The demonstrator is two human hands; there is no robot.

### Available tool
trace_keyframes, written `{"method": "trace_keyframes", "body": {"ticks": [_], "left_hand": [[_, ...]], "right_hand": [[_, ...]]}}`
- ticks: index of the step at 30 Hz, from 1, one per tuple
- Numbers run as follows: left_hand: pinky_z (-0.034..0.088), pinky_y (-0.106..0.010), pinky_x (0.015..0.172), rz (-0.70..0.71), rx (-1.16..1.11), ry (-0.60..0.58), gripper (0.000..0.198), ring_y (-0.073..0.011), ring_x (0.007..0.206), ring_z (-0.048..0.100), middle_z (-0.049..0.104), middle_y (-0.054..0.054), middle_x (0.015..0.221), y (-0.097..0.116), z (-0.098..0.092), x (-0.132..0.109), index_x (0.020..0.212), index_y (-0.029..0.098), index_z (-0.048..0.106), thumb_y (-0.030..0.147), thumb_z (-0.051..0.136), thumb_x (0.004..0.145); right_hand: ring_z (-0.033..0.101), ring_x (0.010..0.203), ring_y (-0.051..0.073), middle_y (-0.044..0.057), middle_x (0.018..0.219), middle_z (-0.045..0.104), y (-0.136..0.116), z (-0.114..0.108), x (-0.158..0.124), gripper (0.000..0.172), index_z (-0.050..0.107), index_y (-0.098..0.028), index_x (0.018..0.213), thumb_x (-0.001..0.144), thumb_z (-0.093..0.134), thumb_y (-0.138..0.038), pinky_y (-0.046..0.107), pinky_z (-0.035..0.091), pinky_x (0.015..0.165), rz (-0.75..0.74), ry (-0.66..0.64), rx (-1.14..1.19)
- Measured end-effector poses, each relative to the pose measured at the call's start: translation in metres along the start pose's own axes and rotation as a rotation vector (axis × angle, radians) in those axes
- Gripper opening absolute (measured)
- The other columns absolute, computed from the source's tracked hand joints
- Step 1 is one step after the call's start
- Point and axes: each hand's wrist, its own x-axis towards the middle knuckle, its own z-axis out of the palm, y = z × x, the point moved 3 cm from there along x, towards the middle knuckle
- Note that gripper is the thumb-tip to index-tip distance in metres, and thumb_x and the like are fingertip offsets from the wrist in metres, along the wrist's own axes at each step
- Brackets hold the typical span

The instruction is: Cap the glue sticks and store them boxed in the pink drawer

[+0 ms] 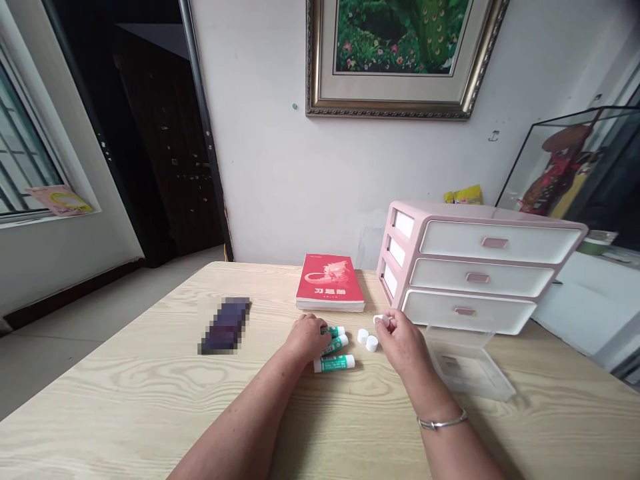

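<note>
Three green-and-white glue sticks lie side by side on the table, their white ends to the right. My left hand (pixel 309 338) curves over the left ends of the far glue stick (pixel 334 331) and the middle glue stick (pixel 336 344), closed on them; its fingertips are partly hidden. Nearest me, the third glue stick (pixel 334 363) lies apart from the hand. A small white cap (pixel 382 320) is pinched between the thumb and fingers of my right hand (pixel 403 342). Two more white caps, one farther (pixel 363 336) and one nearer (pixel 371 344), stand between my hands.
Behind the glue sticks lies a thick red book (pixel 330 281). A pink-and-white drawer unit (pixel 480 267) stands at the back right, with an open clear plastic box (pixel 473 370) in front of it. A dark, pixelated flat object (pixel 225 327) rests on the wooden table (pixel 125 400) at left.
</note>
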Motion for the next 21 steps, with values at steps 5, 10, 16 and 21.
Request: {"method": "trace_keyframes", "body": {"ticks": [5, 10, 16, 21], "left_hand": [[0.041, -0.036, 0.093, 0.010, -0.035, 0.008, 0.026, -0.0297, 0.111, 0.058, 0.070, -0.011, 0.108, -0.002, 0.000, 0.001, 0.099, 0.023, 0.074, 0.036, 0.061, 0.079], [0.041, -0.035, 0.088, -0.037, -0.171, 0.079, 0.024, -0.0287, 0.105, 0.060, 0.070, -0.014, 0.106, -0.007, 0.002, 0.003, 0.097, 0.017, 0.069, 0.033, 0.058, 0.084], [0.044, -0.028, 0.068, -0.089, -0.432, 0.144, 0.026, -0.0197, 0.079, 0.064, 0.070, -0.004, 0.085, -0.019, 0.002, 0.002, 0.102, 0.016, 0.060, 0.036, 0.049, 0.089], [0.047, -0.027, 0.065, -0.070, -0.702, 0.168, 0.036, -0.0185, 0.077, 0.065, 0.067, -0.003, 0.080, -0.022, -0.004, -0.004, 0.099, 0.017, 0.056, 0.050, 0.046, 0.089]], "right_hand": [[0.062, 0.073, 0.018, 0.005, 0.083, 0.068, -0.011, 0.018, -0.008, 0.029, 0.059, -0.018, 0.104, 0.090, 0.050, -0.042, 0.028, 0.046, 0.072, -0.161, -0.050, 0.246], [0.059, 0.072, 0.017, 0.005, 0.087, 0.066, -0.039, 0.019, -0.034, 0.023, 0.057, -0.019, 0.107, 0.091, 0.051, -0.034, 0.029, 0.047, 0.070, -0.353, 0.002, 0.368], [0.057, 0.077, 0.019, 0.004, 0.085, 0.061, -0.078, 0.034, -0.080, 0.019, 0.055, -0.020, 0.103, 0.084, 0.055, -0.020, 0.032, 0.046, 0.072, -0.818, -0.134, 0.257], [0.057, 0.078, 0.020, 0.004, 0.085, 0.060, -0.077, 0.056, -0.077, 0.016, 0.056, -0.019, 0.099, 0.084, 0.055, -0.019, 0.033, 0.046, 0.071, -0.846, -0.155, 0.081]]}}
